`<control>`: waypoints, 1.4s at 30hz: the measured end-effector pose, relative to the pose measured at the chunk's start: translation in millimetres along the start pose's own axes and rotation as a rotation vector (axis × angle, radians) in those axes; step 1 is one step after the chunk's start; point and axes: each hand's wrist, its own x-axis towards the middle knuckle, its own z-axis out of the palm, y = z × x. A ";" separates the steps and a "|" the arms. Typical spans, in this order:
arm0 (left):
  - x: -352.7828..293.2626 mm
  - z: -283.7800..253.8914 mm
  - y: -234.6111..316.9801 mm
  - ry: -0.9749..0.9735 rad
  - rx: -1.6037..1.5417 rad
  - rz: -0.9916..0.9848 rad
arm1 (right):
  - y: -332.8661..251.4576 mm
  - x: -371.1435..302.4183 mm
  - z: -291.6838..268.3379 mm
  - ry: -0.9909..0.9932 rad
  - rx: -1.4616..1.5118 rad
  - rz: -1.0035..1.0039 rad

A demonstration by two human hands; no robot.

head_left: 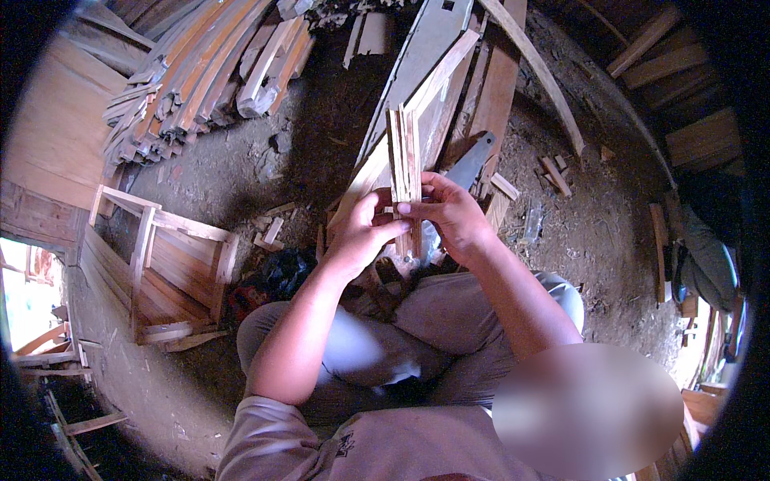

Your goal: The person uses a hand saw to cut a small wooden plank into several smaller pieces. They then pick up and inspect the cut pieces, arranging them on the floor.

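Note:
Between my two hands, above my crossed legs, stands a bundle of thin wooden strips (405,152), held upright with the strip ends pointing away from me. My left hand (365,232) grips its lower left side, thumb and fingers bent against the wood. From the right, my right hand (453,216) closes round the same bundle, its thumb across the front. Just beyond my right hand lies a handsaw (471,162) with a grey blade. Under and behind the bundle, long boards (433,88) run away from me; their near ends are partly hidden by my hands.
A small wooden frame (148,240) stands on the dirt floor at left. Stacked long timber pieces (204,72) lie at the far left. Wood offcuts (555,176) are scattered at right, near a curved strip of wood (545,72). A dark plastic bag (285,268) sits beside my left knee.

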 end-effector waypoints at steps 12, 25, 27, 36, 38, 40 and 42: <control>-0.3 -2.0 3.5 -0.017 0.073 -0.033 | -3.2 0.6 0.2 0.073 -0.029 0.059; 0.4 -8.3 -0.5 -0.037 0.129 -0.037 | -11.0 -0.7 0.4 0.058 0.032 0.056; -0.3 -4.3 0.3 -0.043 0.093 -0.025 | -13.4 -0.3 -2.3 0.092 0.047 0.051; -4.2 -1.3 10.6 -0.155 0.007 -0.134 | -53.2 6.2 -21.0 0.323 0.082 -0.200; -2.9 0.8 9.5 -0.188 0.043 -0.114 | -50.3 5.3 -15.7 0.316 0.103 -0.222; -4.4 3.6 12.8 -0.211 0.040 -0.145 | -43.7 11.3 -19.8 0.334 0.080 -0.241; -4.9 4.2 7.7 -0.191 0.070 -0.106 | -40.3 12.6 -21.7 0.324 0.064 -0.249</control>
